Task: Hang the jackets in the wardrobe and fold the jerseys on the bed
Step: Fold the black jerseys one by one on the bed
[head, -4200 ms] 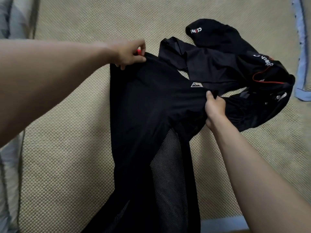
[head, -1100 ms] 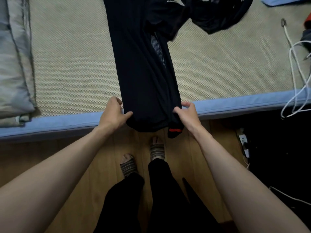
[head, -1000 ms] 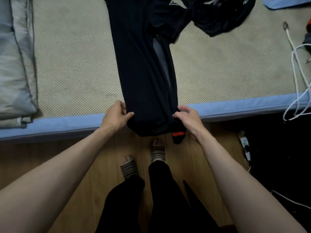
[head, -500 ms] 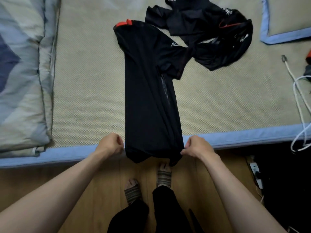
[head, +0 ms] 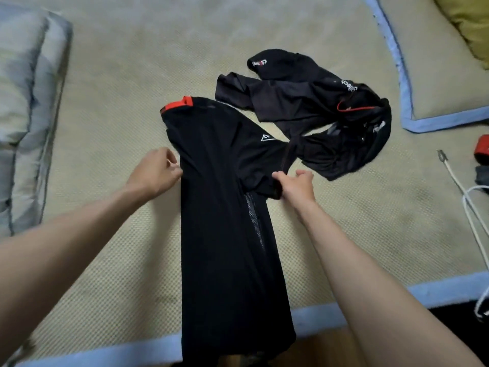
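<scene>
The black jersey [head: 225, 221] lies lengthwise on the woven bed mat [head: 105, 128], folded into a narrow strip; its near end hangs over the blue-trimmed bed edge [head: 317, 316], and its red collar band [head: 177, 104] is at the far end. The left hand [head: 156, 173] is at the left edge of the jersey, fingers curled in a pinching grip on the fabric. The right hand [head: 297, 185] holds a closed grip on the folded sleeve at the right edge. A second dark garment [head: 325, 112] lies crumpled at far right, touching the jersey. A grey quilt [head: 23, 102] is at left; a white cable [head: 465, 197] lies at right
</scene>
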